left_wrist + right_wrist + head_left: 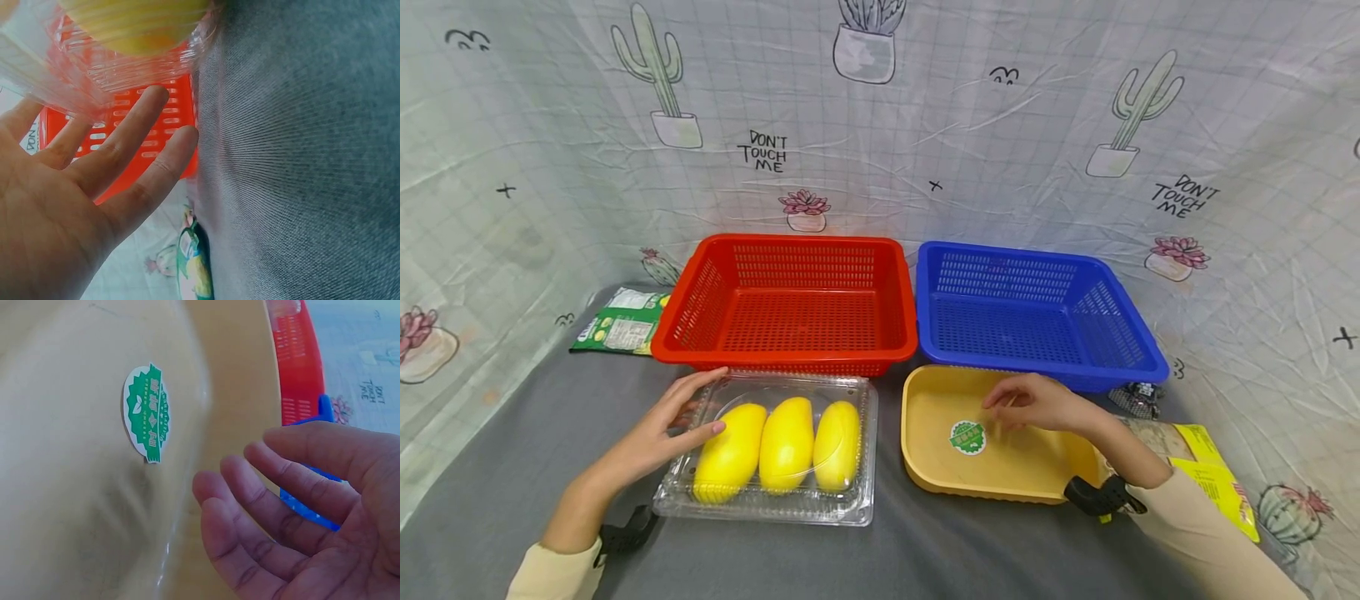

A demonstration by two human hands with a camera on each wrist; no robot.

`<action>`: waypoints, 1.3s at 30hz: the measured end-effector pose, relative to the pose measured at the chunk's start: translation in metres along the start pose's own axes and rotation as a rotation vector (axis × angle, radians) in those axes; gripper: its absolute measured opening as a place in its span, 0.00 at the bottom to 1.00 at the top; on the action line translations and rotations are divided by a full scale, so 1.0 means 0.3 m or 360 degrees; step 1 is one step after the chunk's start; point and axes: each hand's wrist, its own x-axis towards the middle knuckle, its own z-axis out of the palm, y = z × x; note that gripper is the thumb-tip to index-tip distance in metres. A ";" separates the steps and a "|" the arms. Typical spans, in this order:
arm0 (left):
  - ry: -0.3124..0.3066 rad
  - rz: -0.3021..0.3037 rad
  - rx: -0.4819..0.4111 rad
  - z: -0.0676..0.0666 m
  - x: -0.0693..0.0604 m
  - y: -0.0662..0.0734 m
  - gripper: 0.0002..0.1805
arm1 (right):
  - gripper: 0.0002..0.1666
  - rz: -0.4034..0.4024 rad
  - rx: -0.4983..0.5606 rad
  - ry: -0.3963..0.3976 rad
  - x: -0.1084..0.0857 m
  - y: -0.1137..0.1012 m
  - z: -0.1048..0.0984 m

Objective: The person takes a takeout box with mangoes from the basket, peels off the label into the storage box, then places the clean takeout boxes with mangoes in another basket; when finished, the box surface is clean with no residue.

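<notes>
Three yellow mangoes (786, 446) lie side by side in a clear plastic box (863, 467). Along the box's left side is my left hand (640, 446), thumb and fingers spread and fairly straight; in the left wrist view its fingers (140, 119) are by the box wall (94, 87), and contact is hard to tell. Over a yellow tray (936, 400) hovers my right hand (1045, 404), its fingers loosely bent with nothing between them. On the tray floor is a green and white oval sticker (967, 437), also plain in the right wrist view, apart from the fingertips (215, 512).
Behind the box stands a red basket (805, 321), and behind the tray a blue basket (1000, 329). A green packet (625, 321) lies at the left. Yellow packets (1213, 479) and a dark patterned item (1138, 400) lie at the right. A printed cloth (925, 117) hangs behind.
</notes>
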 end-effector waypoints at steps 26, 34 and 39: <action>-0.0097 0.0006 -0.0012 -0.009 -0.006 0.002 0.41 | 0.20 0.0093 0.0250 0.0574 -0.166 0.056 -0.057; -0.0096 0.0000 -0.0074 -0.009 -0.009 -0.004 0.41 | 0.23 0.0071 0.0334 0.0692 -0.207 0.095 -0.067; -0.0082 -0.0016 -0.0067 -0.009 -0.011 0.001 0.41 | 0.23 0.0079 0.0404 0.0761 -0.224 0.124 -0.070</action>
